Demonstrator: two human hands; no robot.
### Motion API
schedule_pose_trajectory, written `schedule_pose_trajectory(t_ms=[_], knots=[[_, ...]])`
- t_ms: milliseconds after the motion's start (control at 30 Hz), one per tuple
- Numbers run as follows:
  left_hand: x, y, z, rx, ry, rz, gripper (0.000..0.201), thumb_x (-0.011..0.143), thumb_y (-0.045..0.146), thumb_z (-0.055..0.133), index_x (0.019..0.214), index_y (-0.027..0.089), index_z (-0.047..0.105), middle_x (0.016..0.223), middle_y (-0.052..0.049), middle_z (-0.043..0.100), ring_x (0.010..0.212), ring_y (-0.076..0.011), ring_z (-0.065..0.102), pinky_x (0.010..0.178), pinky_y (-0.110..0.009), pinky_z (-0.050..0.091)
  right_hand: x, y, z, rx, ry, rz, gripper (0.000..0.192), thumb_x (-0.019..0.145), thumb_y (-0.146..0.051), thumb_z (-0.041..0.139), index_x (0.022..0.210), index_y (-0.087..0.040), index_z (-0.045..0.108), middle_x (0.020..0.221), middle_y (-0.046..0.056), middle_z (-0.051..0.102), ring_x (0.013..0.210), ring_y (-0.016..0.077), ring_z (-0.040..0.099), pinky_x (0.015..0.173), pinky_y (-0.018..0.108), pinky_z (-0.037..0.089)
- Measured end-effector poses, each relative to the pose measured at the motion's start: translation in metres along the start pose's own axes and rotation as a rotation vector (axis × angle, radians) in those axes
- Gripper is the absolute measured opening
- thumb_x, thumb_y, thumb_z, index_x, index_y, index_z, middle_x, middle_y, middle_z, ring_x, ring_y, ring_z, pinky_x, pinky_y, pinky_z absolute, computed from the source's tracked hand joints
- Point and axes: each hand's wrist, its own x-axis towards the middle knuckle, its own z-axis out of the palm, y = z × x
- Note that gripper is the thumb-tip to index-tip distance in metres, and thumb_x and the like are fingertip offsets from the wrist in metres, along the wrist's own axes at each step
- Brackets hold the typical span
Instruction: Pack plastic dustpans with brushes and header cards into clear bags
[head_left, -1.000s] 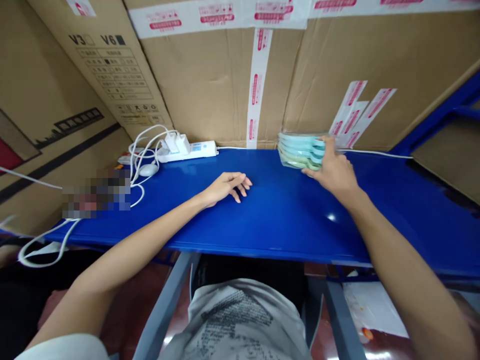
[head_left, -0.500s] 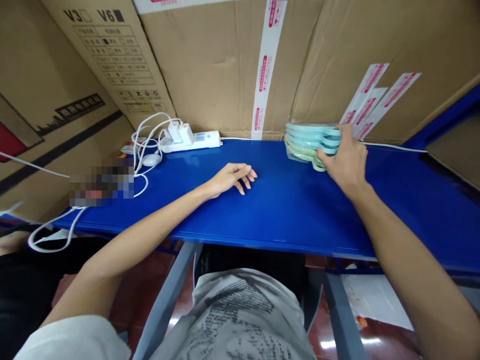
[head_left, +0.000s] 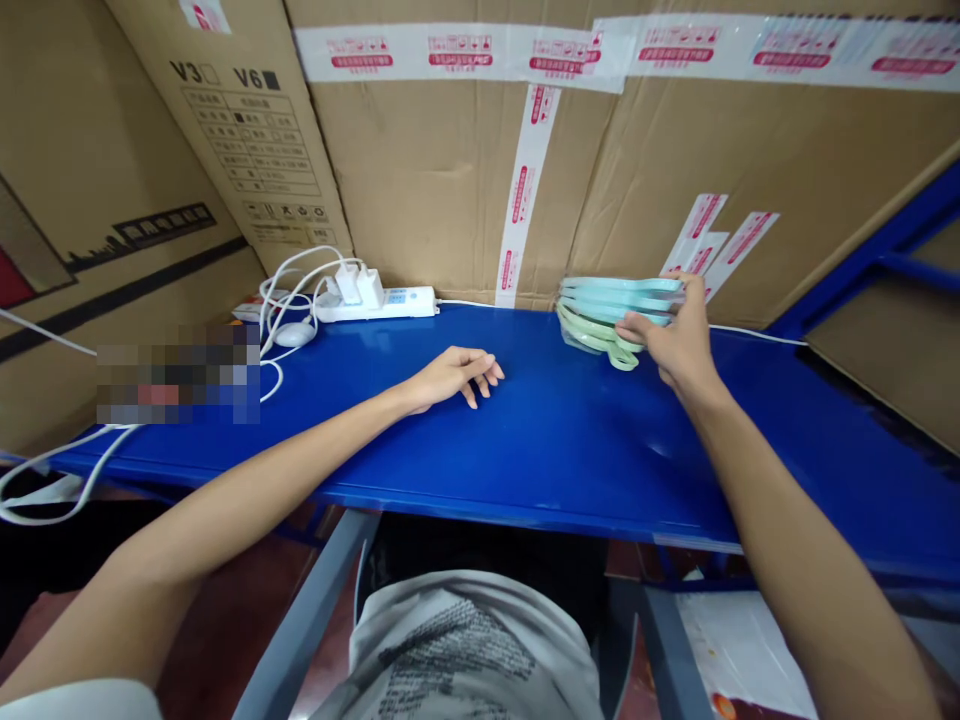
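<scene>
A stack of pale blue and pale green plastic pieces (head_left: 600,300) with looped handle ends sits at the back of the blue table, close to the cardboard. Clear wrap shows around it, and I cannot make out exactly what the pieces are. My right hand (head_left: 679,335) grips the stack at its right end, thumb at the front and fingers over the top and far side. Around the middle of the table my left hand (head_left: 454,378) rests on the surface, empty, its fingers loosely bent and apart.
A white power strip (head_left: 409,303) with plugged-in adapters and tangled white cables stands at the back left. Large cardboard boxes (head_left: 420,170) wall off the far side. A blurred-out patch (head_left: 176,375) covers something at the left. The table's front edge (head_left: 517,515) runs before my lap.
My view has tilted up, bringing more taped cardboard into sight. My right hand keeps its grip on the stack, and my left hand stays resting on the table.
</scene>
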Motion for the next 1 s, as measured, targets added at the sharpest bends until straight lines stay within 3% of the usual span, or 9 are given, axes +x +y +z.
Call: schedule_pose_trajectory(t_ms=[100,267,433,567,667,800,900,1000], knots=[[0.000,-0.001,0.000,-0.015,0.002,0.010,0.048,0.097,0.058,0.070,0.098,0.010,0.076,0.092,-0.011,0.069,0.075,-0.0176,0.070,0.053,-0.025,0.060,0.010,0.012,0.006,0.176,-0.014,0.053,0.058,0.080,-0.041,0.077,0.126,-0.032,0.044,0.123,0.005,0.061,0.098,0.0228,0.071,0.076,0.044,0.067],[0.001,0.000,-0.002,-0.034,0.029,-0.003,0.049,0.097,0.058,0.071,0.098,0.010,0.075,0.090,-0.011,0.069,0.072,-0.0174,0.069,0.051,-0.025,0.059,0.013,0.004,0.001,0.150,0.061,0.014,0.039,0.090,-0.059,0.067,0.105,-0.029,0.048,0.106,0.004,0.060,0.099,0.0240,0.071,0.073,0.044,0.068],[0.004,0.000,-0.010,-0.049,0.103,-0.007,0.046,0.097,0.056,0.071,0.095,0.010,0.075,0.086,-0.011,0.069,0.069,-0.0161,0.068,0.050,-0.024,0.057,0.007,-0.024,-0.022,0.276,0.141,0.014,0.044,0.088,-0.065,0.068,0.088,-0.029,0.042,0.095,0.001,0.061,0.090,0.0231,0.073,0.071,0.043,0.069],[0.004,0.001,-0.015,-0.067,0.174,0.024,0.043,0.096,0.053,0.073,0.094,0.010,0.075,0.085,-0.010,0.068,0.069,-0.0156,0.066,0.049,-0.023,0.055,0.004,-0.036,-0.032,0.399,0.154,-0.014,0.049,0.082,-0.061,0.078,0.083,-0.030,0.040,0.079,-0.001,0.062,0.082,0.0252,0.075,0.066,0.043,0.067],[0.002,0.006,-0.014,-0.059,0.235,0.180,0.039,0.092,0.051,0.078,0.104,0.014,0.075,0.100,-0.011,0.071,0.089,-0.0213,0.070,0.058,-0.026,0.061,0.001,-0.038,-0.030,0.531,0.049,-0.022,0.048,0.075,-0.052,0.088,0.081,-0.029,0.046,0.066,-0.005,0.059,0.070,0.0231,0.074,0.060,0.037,0.065],[-0.001,0.014,-0.013,0.088,0.331,0.501,0.040,0.087,0.045,0.084,0.117,0.021,0.071,0.128,-0.011,0.070,0.123,-0.0287,0.065,0.090,-0.039,0.064,-0.011,-0.044,-0.016,0.695,-0.152,0.025,0.049,0.069,-0.043,0.095,0.076,-0.026,0.050,0.066,-0.006,0.062,0.057,0.0146,0.066,0.052,0.028,0.060],[-0.002,0.020,-0.016,0.246,0.303,0.646,0.037,0.085,0.039,0.084,0.114,0.020,0.071,0.128,-0.011,0.072,0.121,-0.0284,0.067,0.103,-0.044,0.057,-0.020,-0.050,-0.007,0.727,-0.246,0.039,0.047,0.068,-0.040,0.095,0.077,-0.026,0.051,0.067,-0.007,0.062,0.054,0.0128,0.061,0.052,0.029,0.059],[-0.005,0.024,-0.021,0.352,0.327,0.727,0.028,0.086,0.031,0.079,0.109,0.018,0.071,0.118,-0.010,0.075,0.113,-0.0262,0.070,0.100,-0.041,0.056,-0.025,-0.054,-0.004,0.733,-0.276,0.045,0.044,0.072,-0.040,0.092,0.079,-0.028,0.050,0.067,-0.006,0.058,0.054,0.0141,0.059,0.054,0.032,0.060]])
